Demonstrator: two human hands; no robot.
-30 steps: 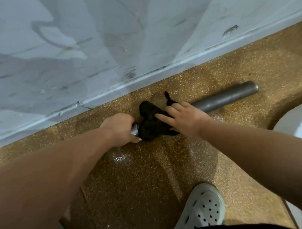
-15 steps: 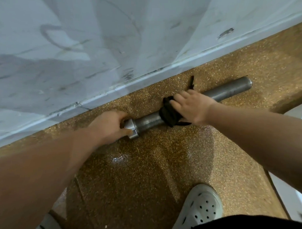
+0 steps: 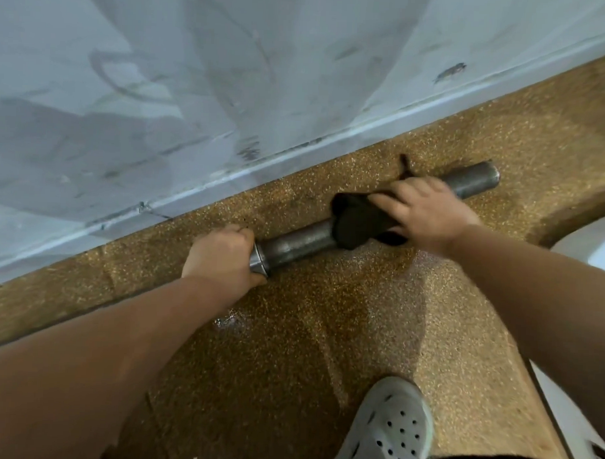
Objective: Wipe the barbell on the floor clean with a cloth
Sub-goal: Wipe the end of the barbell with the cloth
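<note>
Left hand [image 3: 224,255] fingers clenched on barbell [image 3: 300,243] (collar end) — right hand [image 3: 423,209] fingers pressing cloth [image 3: 358,224] around it.

You are looking at a speckled golden-brown floor [image 3: 325,333] filling the lower frame, a scuffed pale grey-white wall [image 3: 196,88] running across the upper left, and a perforated light grey clog [image 3: 390,428] standing at the bottom right.

The barbell [image 3: 300,241] is gripped at its collar by the left hand [image 3: 224,257]; a dark cloth [image 3: 358,222] is pressed around it under the right hand [image 3: 422,209].
</note>
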